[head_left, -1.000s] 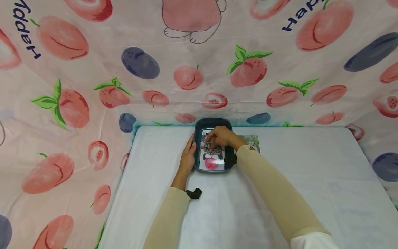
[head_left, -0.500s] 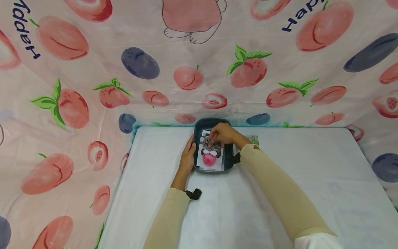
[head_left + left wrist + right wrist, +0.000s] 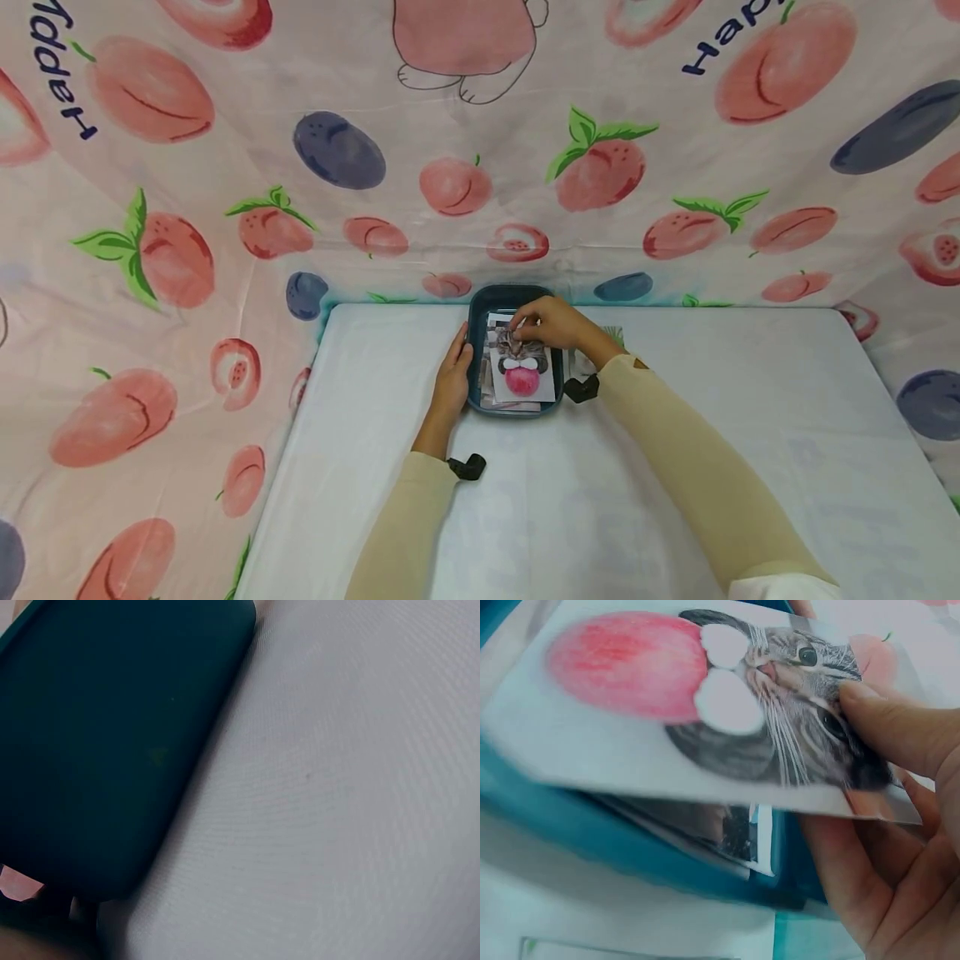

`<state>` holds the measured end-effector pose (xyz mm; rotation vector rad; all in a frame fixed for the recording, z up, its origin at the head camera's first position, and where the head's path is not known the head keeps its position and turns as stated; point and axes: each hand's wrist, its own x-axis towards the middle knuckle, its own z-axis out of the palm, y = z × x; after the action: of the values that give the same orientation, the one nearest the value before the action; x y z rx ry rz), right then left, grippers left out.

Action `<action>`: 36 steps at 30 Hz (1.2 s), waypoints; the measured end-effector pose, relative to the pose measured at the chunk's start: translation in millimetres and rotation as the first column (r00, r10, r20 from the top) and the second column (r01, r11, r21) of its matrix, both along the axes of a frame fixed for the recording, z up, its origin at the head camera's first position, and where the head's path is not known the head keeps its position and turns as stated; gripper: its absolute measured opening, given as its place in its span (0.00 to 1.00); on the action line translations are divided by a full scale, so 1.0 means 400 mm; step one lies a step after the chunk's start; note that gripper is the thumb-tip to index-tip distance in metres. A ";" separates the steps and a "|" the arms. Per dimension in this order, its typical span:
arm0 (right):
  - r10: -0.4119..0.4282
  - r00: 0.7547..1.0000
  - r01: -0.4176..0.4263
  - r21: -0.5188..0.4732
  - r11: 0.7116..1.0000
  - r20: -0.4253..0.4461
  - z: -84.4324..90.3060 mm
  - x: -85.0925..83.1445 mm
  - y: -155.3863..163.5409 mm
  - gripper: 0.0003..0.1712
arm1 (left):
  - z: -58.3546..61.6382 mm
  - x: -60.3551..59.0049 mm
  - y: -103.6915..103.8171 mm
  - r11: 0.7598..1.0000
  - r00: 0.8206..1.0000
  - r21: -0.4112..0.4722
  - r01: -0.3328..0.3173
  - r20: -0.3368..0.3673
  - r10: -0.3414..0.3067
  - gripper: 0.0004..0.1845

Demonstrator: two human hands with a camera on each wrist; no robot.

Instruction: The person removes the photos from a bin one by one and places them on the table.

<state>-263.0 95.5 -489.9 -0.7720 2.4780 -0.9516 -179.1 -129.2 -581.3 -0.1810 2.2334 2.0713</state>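
Observation:
In the head view a dark teal tray (image 3: pixel 517 294) stands at the table's back edge, holding several stacked photo cards (image 3: pixel 517 407). My right hand (image 3: pixel 551 323) pinches the top end of a cat photo card (image 3: pixel 522 383) above the stack. The right wrist view shows the thumb (image 3: pixel 889 724) on the cat's face and fingers underneath; a pink ball is printed at the card's other end. My left hand (image 3: pixel 452 375) rests along the tray's left side, fingers fairly straight. The tray's outer wall (image 3: pixel 112 750) fills much of the left wrist view.
Another picture (image 3: pixel 614 335) with green leaves lies on the white table (image 3: pixel 720 467) right of the tray, partly hidden by the right forearm. Fruit-printed cloth (image 3: pixel 450 125) rises right behind the table's back edge. Each wrist wears a small black camera (image 3: pixel 468 467).
The cat card first slid left, then came up and right, showing more of the cards beneath it. My right hand and forearm shifted right; my left hand and the tray stayed put.

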 end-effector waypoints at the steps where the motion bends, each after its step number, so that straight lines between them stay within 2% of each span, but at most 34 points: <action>1: 0.007 1.000 -0.007 -0.006 1.000 0.008 0.000 0.004 0.004 0.10 | 0.001 0.000 0.000 1.000 1.000 0.002 0.000 0.000 0.000 0.27; 5: 0.015 0.994 -0.010 -0.043 0.999 0.108 -0.001 0.021 0.013 0.14 | 0.002 0.001 -0.002 1.000 1.000 0.015 0.000 0.009 -0.001 0.27; 9: 0.002 0.970 0.020 -0.087 0.996 0.244 0.000 0.039 0.019 0.22 | 0.002 0.003 -0.002 1.000 1.000 0.022 0.003 0.022 -0.004 0.27; 12: -0.014 0.956 0.047 -0.107 0.993 0.293 0.002 0.051 0.023 0.26 | 0.004 0.004 0.000 1.000 1.000 0.019 0.002 0.023 -0.002 0.27; 17: -0.113 0.958 0.148 -0.119 0.982 0.262 0.000 0.066 0.038 0.21 | 0.005 0.003 0.001 1.000 1.000 -0.002 -0.001 0.003 0.001 0.27; 20: -0.203 0.948 0.243 -0.145 0.959 0.245 -0.001 0.074 0.054 0.18 | 0.004 0.004 0.002 1.000 1.000 -0.008 -0.001 -0.011 0.000 0.27; 22: -0.244 0.931 0.301 -0.192 0.934 0.270 -0.001 0.080 0.065 0.18 | 0.001 0.003 0.001 1.000 1.000 -0.007 0.000 -0.014 -0.001 0.27; 24: -0.286 0.903 0.369 -0.240 0.898 0.321 -0.001 0.084 0.077 0.20 | -0.001 0.003 0.002 1.000 1.000 -0.001 0.002 -0.007 -0.002 0.27; 28: -0.360 0.861 0.467 -0.280 0.839 0.358 0.000 0.090 0.109 0.23 | -0.004 0.002 0.002 1.000 1.000 0.012 0.008 0.003 -0.008 0.27; 34: -0.412 0.883 0.464 -0.287 0.838 0.223 0.001 0.099 0.168 0.25 | -0.004 0.000 0.003 1.000 1.000 -0.003 0.005 -0.001 -0.005 0.27; 36: -0.425 0.882 0.468 -0.289 0.835 0.202 0.003 0.105 0.184 0.25 | -0.003 0.000 0.002 1.000 1.000 -0.007 0.002 -0.002 -0.002 0.27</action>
<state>-221.0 169.2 -488.6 -0.1931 2.4581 -1.5617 -179.1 -128.2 -582.3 -0.1774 2.2417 2.0639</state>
